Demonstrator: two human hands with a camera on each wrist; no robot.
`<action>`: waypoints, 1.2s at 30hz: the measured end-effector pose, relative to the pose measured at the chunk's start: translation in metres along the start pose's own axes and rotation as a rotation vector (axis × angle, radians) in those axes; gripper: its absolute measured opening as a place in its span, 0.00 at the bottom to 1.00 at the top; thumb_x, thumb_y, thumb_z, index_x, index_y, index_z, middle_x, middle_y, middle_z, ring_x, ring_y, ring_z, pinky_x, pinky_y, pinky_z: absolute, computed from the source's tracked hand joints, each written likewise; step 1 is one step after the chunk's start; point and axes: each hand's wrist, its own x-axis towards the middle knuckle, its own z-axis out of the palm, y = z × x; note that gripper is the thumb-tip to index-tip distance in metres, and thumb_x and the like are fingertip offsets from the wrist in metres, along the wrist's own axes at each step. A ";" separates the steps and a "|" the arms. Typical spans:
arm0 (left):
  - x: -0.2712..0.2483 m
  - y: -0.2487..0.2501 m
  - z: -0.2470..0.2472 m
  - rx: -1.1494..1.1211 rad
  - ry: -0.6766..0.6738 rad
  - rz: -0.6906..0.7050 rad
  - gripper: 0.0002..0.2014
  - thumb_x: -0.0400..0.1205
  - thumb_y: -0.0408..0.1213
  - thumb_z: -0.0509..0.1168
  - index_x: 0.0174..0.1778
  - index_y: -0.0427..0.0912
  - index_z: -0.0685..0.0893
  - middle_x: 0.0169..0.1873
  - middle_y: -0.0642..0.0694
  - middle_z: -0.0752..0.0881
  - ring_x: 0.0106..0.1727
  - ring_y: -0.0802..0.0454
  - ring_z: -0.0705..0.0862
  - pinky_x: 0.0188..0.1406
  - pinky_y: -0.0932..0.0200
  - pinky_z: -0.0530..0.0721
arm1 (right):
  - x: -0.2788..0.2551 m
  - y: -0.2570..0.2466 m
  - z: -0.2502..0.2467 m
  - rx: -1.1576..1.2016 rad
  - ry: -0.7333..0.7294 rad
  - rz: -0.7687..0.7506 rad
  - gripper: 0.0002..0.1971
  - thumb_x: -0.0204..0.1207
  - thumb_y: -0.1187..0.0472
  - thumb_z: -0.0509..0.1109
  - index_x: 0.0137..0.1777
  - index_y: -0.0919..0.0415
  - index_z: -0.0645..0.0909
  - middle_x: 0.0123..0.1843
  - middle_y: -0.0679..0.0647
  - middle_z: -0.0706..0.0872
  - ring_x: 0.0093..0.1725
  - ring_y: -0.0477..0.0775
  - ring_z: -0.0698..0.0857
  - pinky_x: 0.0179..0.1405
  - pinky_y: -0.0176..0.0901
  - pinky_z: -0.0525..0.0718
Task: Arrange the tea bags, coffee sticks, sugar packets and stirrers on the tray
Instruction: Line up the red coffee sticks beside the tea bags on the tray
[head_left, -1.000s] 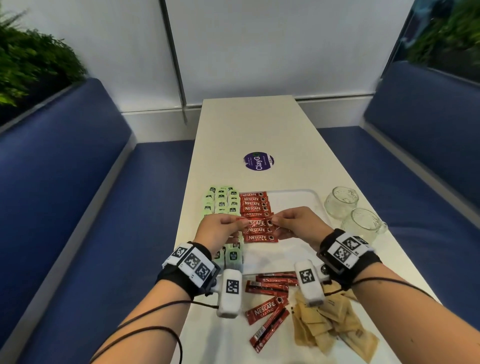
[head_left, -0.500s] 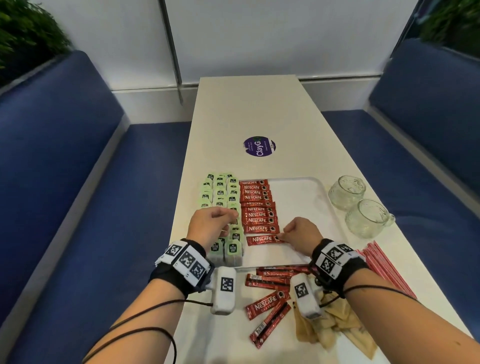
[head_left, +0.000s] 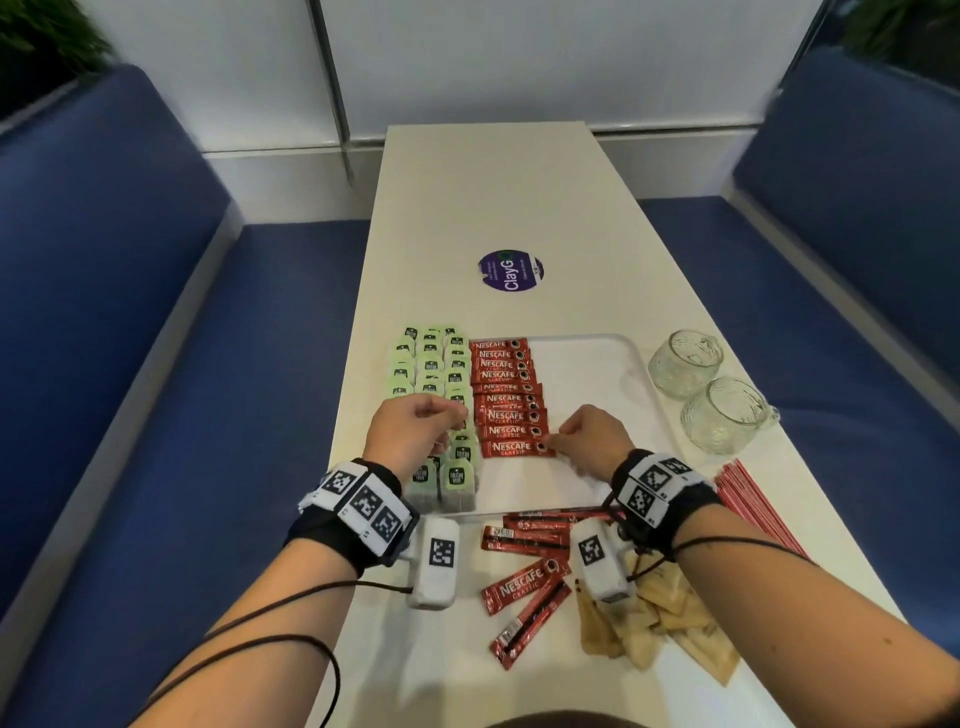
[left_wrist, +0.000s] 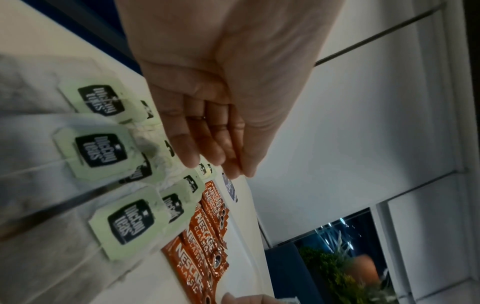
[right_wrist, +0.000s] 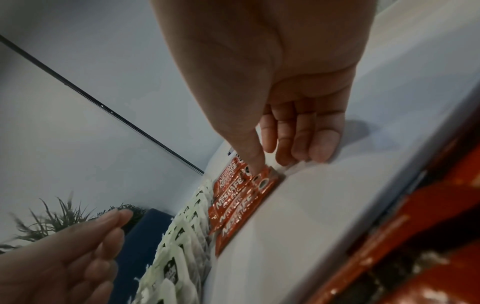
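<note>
A white tray (head_left: 587, 379) holds columns of green tea bags (head_left: 431, 364) on its left and, beside them, a column of red coffee sticks (head_left: 506, 400). My right hand (head_left: 571, 441) is at the right end of the nearest coffee stick (head_left: 517, 448). In the right wrist view its thumb (right_wrist: 253, 156) presses that end and the other fingers rest on the tray (right_wrist: 298, 205). My left hand (head_left: 441, 423) hovers over the tea bags (left_wrist: 101, 150), fingers relaxed and holding nothing. Loose coffee sticks (head_left: 524, 582), brown sugar packets (head_left: 660, 623) and red stirrers (head_left: 753, 509) lie on the table outside the tray.
Two glass cups (head_left: 685, 364) (head_left: 727, 415) stand right of the tray. A purple round sticker (head_left: 511, 270) lies farther up the white table. Blue benches run along both sides, and a white wall is at the far end.
The coffee stick both hands held now lies as the nearest in the column. My left hand has let go and drawn back over the tea bags. The right hand stays at the stick's end.
</note>
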 end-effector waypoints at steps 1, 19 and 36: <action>-0.004 0.001 0.000 0.044 -0.009 0.031 0.02 0.80 0.35 0.73 0.43 0.43 0.91 0.40 0.47 0.92 0.37 0.52 0.85 0.46 0.51 0.89 | -0.005 0.001 -0.003 0.012 0.012 -0.018 0.15 0.75 0.53 0.74 0.32 0.61 0.81 0.28 0.55 0.84 0.26 0.53 0.80 0.33 0.42 0.79; -0.096 -0.054 0.063 1.083 -0.422 0.208 0.35 0.60 0.63 0.81 0.55 0.52 0.74 0.54 0.54 0.79 0.52 0.54 0.79 0.51 0.53 0.82 | -0.091 0.046 0.009 -0.264 -0.041 -0.349 0.16 0.61 0.50 0.84 0.48 0.44 0.86 0.47 0.44 0.83 0.47 0.45 0.83 0.49 0.45 0.83; -0.092 -0.030 0.033 0.442 -0.413 -0.170 0.06 0.87 0.36 0.54 0.51 0.41 0.75 0.32 0.47 0.73 0.28 0.54 0.70 0.23 0.61 0.72 | -0.084 0.044 -0.011 -0.133 0.022 -0.318 0.06 0.79 0.56 0.70 0.49 0.54 0.89 0.46 0.45 0.84 0.49 0.46 0.81 0.46 0.37 0.71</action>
